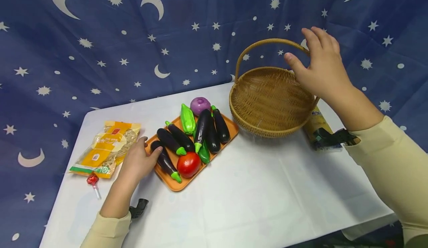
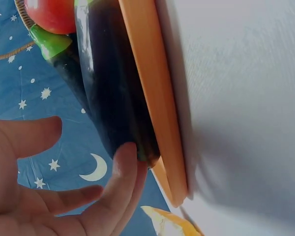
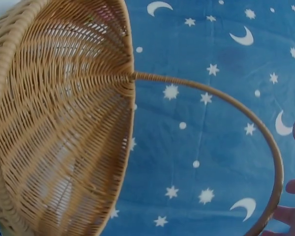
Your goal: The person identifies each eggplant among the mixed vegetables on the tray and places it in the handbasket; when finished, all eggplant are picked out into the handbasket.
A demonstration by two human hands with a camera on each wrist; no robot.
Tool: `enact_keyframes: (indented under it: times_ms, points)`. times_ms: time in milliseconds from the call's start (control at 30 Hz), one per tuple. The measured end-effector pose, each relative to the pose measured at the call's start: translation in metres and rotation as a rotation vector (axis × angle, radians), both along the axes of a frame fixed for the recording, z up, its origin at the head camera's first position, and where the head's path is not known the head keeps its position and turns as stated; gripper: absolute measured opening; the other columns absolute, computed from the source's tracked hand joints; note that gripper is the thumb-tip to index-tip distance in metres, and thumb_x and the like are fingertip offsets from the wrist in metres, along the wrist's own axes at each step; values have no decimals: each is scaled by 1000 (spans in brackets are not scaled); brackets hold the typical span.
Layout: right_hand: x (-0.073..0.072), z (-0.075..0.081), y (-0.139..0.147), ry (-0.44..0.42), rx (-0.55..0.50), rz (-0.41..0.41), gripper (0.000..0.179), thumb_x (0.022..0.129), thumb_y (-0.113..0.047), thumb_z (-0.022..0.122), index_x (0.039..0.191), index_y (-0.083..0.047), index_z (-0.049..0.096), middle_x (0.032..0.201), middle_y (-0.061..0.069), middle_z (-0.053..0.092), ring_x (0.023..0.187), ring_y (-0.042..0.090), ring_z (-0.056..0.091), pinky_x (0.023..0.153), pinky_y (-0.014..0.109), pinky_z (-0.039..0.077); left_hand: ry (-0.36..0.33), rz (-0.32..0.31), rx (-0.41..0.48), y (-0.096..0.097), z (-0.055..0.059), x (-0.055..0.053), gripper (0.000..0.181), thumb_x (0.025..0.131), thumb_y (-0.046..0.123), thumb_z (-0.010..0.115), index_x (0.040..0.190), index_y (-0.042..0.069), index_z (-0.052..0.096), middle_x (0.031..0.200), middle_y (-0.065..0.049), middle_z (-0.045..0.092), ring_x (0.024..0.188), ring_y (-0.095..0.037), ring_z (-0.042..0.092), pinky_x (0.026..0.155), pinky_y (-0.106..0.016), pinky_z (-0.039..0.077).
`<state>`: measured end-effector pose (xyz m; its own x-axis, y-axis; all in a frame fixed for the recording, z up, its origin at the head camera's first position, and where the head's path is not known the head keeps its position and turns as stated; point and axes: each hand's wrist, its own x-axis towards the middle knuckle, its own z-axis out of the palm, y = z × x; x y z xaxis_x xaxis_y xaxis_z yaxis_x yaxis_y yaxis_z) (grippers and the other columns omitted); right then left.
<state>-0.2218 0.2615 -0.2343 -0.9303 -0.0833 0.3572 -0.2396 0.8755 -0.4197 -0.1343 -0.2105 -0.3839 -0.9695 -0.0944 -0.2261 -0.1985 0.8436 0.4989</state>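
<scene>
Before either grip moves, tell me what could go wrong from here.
The red tomato sits close to the near edge of the orange tray, so a bump might roll it off. The left grip is at one end of the outermost eggplant, whose glossy skin could slip. The right grip is close to the handle of the wicker basket; a careless move might tip it.
</scene>
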Motion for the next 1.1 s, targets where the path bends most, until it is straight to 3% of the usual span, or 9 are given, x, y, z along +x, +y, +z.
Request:
enact_keyframes:
  times_ms: [200, 333, 433, 567, 667, 767, 900, 1100]
  points:
    - [-5, -1, 9, -116, -103, -8, 71, 105, -48, 40, 163, -15, 14, 167, 14, 10, 151, 40, 13, 114, 67, 15, -26, -3, 8, -1, -7, -1, 83, 101, 45, 56, 152, -12, 24, 145, -38, 38, 133, -52, 39, 108, -64, 33]
    - [-9, -3, 17, -208, -157, 6, 73, 105, -54, 35, 162, -14, 16, 163, 18, 21, 144, 47, 29, 110, 69, 24, -37, -2, 2, -1, -11, -3, 84, 101, 44, 56, 152, -13, 22, 147, -40, 35, 135, -53, 36, 109, -64, 31]
    - [-12, -3, 22, -271, -176, -2, 75, 103, -60, 30, 159, -9, 27, 154, 24, 37, 136, 49, 39, 103, 69, 33, -45, 1, 1, -1, -13, -3, 84, 101, 44, 56, 152, -14, 22, 147, -40, 34, 136, -54, 35, 109, -65, 31]
    - [-16, -7, 26, -363, -239, 7, 82, 101, -66, 24, 144, -1, 48, 137, 24, 53, 117, 34, 58, 89, 44, 53, -56, 4, -1, 0, -15, -3, 84, 101, 44, 56, 152, -14, 22, 147, -41, 33, 136, -55, 34, 110, -65, 29]
    - [-19, -11, 29, -409, -332, 51, 83, 100, -67, 25, 129, 4, 57, 121, 16, 63, 98, 17, 68, 72, 23, 56, -65, 7, -2, 1, -16, -4, 84, 101, 44, 55, 152, -14, 22, 147, -41, 32, 136, -55, 33, 110, -65, 29]
    - [-21, -15, 32, -425, -420, 100, 80, 100, -66, 30, 115, 7, 60, 103, 11, 67, 85, 13, 70, 67, 23, 58, -72, 11, -3, 1, -18, -5, 84, 101, 44, 56, 152, -14, 22, 147, -41, 32, 136, -55, 33, 109, -65, 30]
    - [-22, -18, 36, -426, -497, 132, 74, 100, -64, 37, 96, 6, 62, 82, 8, 66, 67, 18, 65, 59, 28, 56, -81, 13, 3, 2, -19, -7, 85, 101, 43, 56, 152, -15, 21, 147, -42, 32, 136, -55, 33, 109, -65, 30]
    - [-22, -22, 40, -363, -495, 106, 69, 101, -61, 41, 70, 0, 53, 59, 5, 47, 53, 20, 43, 48, 33, 37, -91, 5, 8, 6, -22, -12, 85, 100, 44, 57, 151, -16, 22, 146, -41, 33, 136, -54, 34, 109, -65, 31]
